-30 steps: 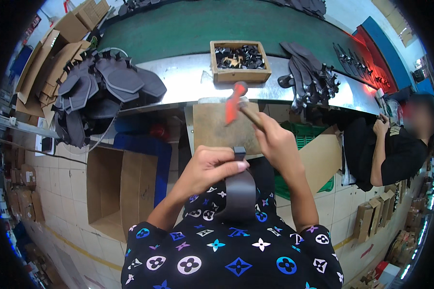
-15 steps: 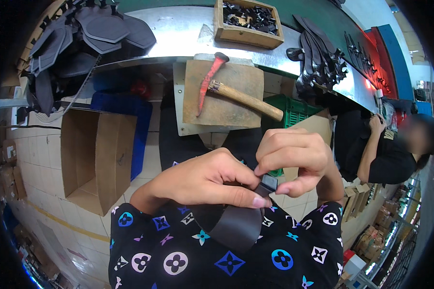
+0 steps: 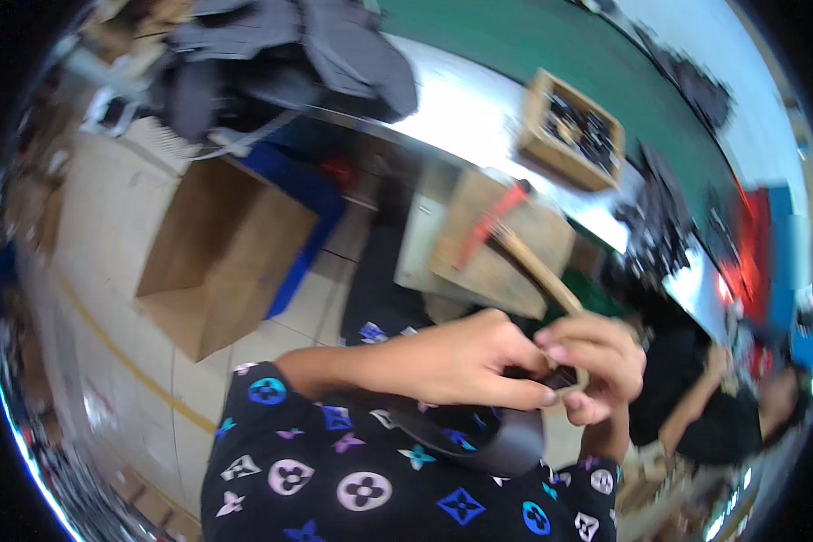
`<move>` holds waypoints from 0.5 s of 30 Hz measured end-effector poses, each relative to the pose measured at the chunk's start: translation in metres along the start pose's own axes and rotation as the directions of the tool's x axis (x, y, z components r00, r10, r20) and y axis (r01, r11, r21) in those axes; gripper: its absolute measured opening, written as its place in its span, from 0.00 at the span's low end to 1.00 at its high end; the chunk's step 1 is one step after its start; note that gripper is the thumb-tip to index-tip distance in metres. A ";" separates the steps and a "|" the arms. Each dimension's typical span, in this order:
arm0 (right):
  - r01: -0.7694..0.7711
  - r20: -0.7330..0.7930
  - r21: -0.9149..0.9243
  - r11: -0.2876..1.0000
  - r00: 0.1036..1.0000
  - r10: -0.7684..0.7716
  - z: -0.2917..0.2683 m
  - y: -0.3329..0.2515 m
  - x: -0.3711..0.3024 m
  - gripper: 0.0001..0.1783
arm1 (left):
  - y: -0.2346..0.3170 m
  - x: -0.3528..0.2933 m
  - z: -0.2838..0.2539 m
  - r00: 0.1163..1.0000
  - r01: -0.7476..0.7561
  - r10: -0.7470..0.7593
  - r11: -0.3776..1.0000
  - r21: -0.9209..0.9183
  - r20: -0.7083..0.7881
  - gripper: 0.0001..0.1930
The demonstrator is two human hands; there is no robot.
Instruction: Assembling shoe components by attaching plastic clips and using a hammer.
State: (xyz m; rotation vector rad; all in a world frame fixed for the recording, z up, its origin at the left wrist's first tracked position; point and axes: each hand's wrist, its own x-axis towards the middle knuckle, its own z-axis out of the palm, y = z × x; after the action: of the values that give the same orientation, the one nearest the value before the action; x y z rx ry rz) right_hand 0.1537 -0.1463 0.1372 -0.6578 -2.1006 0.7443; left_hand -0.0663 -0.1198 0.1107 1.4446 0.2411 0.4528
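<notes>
My left hand (image 3: 469, 361) pinches a dark, smooth strap (image 3: 517, 443) near its end, thumb on top. The rest of the strap curves down and to the left in front of my patterned shirt. My right hand (image 3: 598, 363) is curled, thumb and fingertips closed around a small dark end fitting (image 3: 562, 378) at the strap's tip. Blur hides its exact shape. Just beyond my hands lies a hammer (image 3: 540, 269) with a red head and wooden handle, resting on a worn brown board (image 3: 460, 248).
A wooden box (image 3: 564, 163) of small black fittings stands on the metal-edged bench. Dark pieces (image 3: 357, 54) are heaped at the far left, more straps (image 3: 664, 217) at the right. An open carton (image 3: 244, 262) stands on the floor at left. A person (image 3: 722, 415) sits at the right.
The view has turned and shifted, so the bench and hammer appear tilted and farther right. My hands stay together at the strap's end; the fitting is now more hidden by my fingers.
</notes>
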 end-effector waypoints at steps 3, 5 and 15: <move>-0.314 -0.154 -0.158 0.936 0.944 0.291 0.007 -0.015 -0.014 0.09 | -0.007 0.004 0.005 0.987 0.034 -0.042 0.998 -0.054 -0.153 0.16; -0.340 -0.262 -0.092 0.936 0.915 0.307 -0.001 -0.006 -0.027 0.12 | -0.013 0.005 0.011 0.976 0.086 -0.146 0.940 -0.330 -0.163 0.22; -0.490 -0.504 -0.190 0.851 0.792 0.344 -0.014 0.024 -0.033 0.18 | 0.002 -0.004 -0.026 0.934 0.114 -0.015 0.959 0.260 -0.356 0.16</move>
State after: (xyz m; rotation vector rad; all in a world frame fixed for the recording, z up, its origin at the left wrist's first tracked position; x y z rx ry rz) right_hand 0.1879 -0.1476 0.1104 -1.3763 -1.6510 0.4242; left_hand -0.0812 -0.0985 0.1088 1.6165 0.6606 0.6425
